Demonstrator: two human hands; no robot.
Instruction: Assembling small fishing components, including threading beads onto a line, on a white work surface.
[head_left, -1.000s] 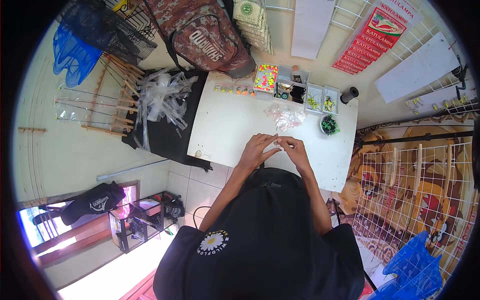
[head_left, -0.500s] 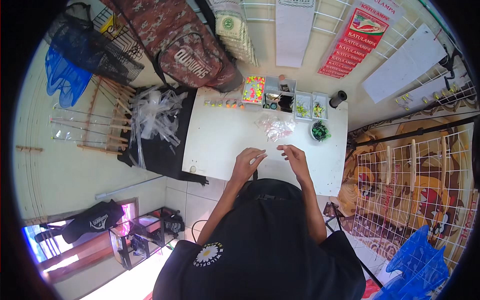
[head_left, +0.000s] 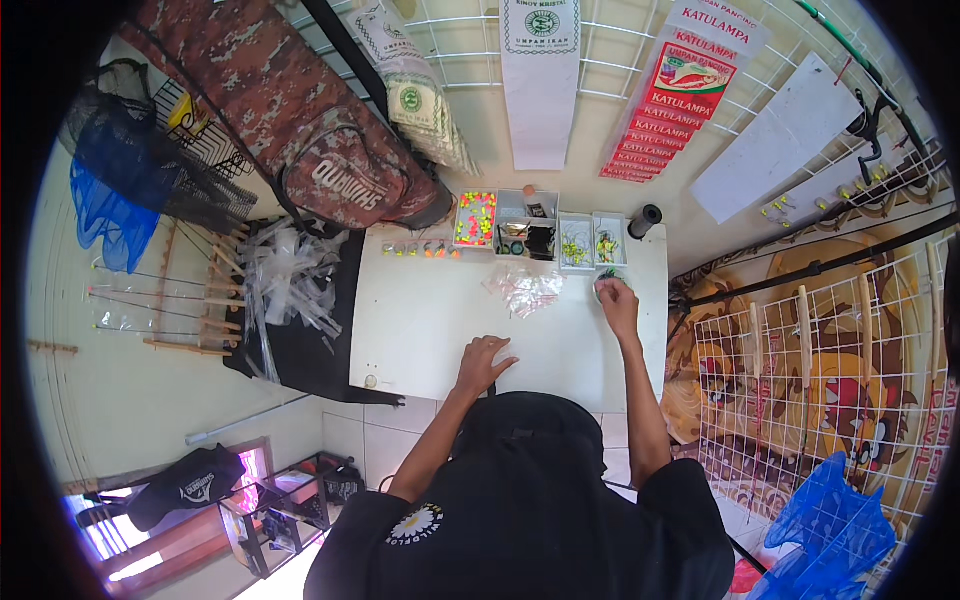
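My right hand (head_left: 619, 305) reaches over a small round tub at the right of the white table (head_left: 420, 330), fingertips drawn together at the dark green pieces (head_left: 609, 273) in it. The hand covers most of the tub, and whatever its fingers grip is hidden. My left hand (head_left: 484, 364) hovers by the table's near edge, thumb apart from the loosely bent fingers, with nothing visible in it. Ahead of it lies a pile of small clear plastic bags (head_left: 527, 290). Behind the tub stand two white trays, one with yellow-green small pieces (head_left: 576, 245), the other with similar pieces (head_left: 607, 247).
At the table's back are a box of pink and yellow beads (head_left: 475, 218), a grey divided box (head_left: 512, 210) and a black cylinder (head_left: 646, 218). Clear plastic strips (head_left: 285, 280) lie on a black cloth at left. A camouflage bag (head_left: 350, 170) leans behind.
My hands have parted. The right has moved forward and right to the tub; the left stays near the table's front edge. The whole view has shifted slightly.
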